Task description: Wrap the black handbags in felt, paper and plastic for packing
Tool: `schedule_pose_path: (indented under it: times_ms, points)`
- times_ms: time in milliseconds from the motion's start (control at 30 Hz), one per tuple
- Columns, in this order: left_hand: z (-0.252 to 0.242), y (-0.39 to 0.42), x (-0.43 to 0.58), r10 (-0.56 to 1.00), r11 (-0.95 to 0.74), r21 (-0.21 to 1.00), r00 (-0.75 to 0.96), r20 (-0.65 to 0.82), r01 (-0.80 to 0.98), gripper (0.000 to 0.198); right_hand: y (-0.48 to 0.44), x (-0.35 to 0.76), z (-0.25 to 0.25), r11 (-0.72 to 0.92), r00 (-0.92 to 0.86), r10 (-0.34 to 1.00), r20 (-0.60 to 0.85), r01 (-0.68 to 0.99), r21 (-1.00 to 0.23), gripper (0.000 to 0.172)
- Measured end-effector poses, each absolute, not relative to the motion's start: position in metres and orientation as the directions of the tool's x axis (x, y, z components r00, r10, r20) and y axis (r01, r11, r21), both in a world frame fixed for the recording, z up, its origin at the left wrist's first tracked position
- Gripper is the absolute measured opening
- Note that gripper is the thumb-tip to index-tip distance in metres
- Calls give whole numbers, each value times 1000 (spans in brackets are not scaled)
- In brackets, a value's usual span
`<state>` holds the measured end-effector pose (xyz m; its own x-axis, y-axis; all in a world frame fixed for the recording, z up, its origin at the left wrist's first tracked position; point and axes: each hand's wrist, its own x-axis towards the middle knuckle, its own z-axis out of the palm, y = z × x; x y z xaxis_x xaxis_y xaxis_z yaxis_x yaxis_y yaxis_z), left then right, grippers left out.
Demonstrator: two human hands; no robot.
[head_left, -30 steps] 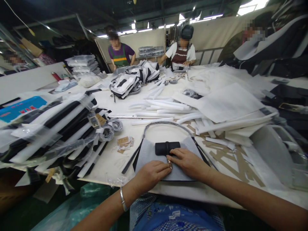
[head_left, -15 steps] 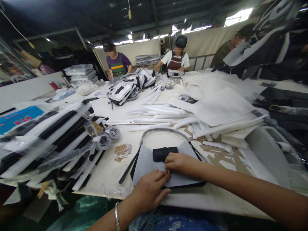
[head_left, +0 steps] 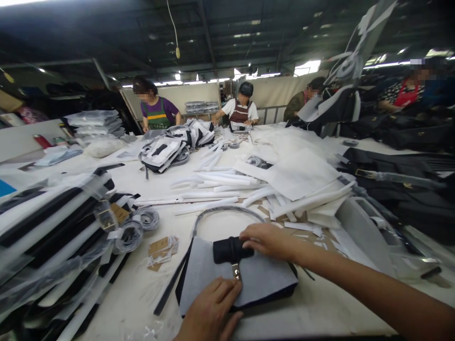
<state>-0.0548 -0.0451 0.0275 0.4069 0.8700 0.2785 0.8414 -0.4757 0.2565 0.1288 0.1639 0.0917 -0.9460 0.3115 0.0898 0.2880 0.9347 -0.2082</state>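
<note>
A black handbag (head_left: 185, 272) lies flat on the table, its front covered by a pale grey protective sheet (head_left: 199, 270). A black flap tab (head_left: 222, 251) and a metal clasp (head_left: 236, 272) show on top. My left hand (head_left: 215, 303) rests on the sheet with fingertips at the lower end of the clasp and thumb apart. At the tab's right end, my right hand (head_left: 266, 240) touches it with bent fingers, thumb apart. The bag's wrapped handle (head_left: 227, 208) arches away from me. A loose dark strap (head_left: 170, 286) runs down its left side.
Wrapped black-and-white pieces (head_left: 53, 237) are heaped at left, near coiled straps (head_left: 130, 237) and brown tags (head_left: 159, 251). White foam strips (head_left: 220, 180) and sheets (head_left: 295, 175) lie beyond, with a grey bin (head_left: 366, 237) at right. Several people work across the table.
My right hand has moved from the clasp up to the flap tab. The clasp, hidden before, now shows. My left hand stays low on the bag; the view has turned right and tilted up.
</note>
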Motion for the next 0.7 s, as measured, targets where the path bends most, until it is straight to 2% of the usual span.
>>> schedule_pose_path:
  times_ms: [133,267,333,433,600,700]
  points:
    - [15,-39,-58,806,-535,161,444,392,830,44,232,173,114,780,-754,617,228,624,-49,40]
    - [6,-36,-59,760,-548,112,437,481,829,37,281,210,114,601,-604,765,221,794,90,56]
    - [4,-36,-60,741,-551,77,445,503,831,36,295,219,111,562,-579,791,194,815,142,49]
    - [0,-35,-61,728,-549,50,447,520,835,37,306,220,111,548,-580,794,183,813,195,29]
    - [-5,-31,-65,716,-580,38,487,501,814,42,313,179,113,584,-631,728,268,776,239,37]
    - [-9,-31,-67,709,-578,19,491,506,816,35,325,136,106,635,-685,676,273,729,258,41]
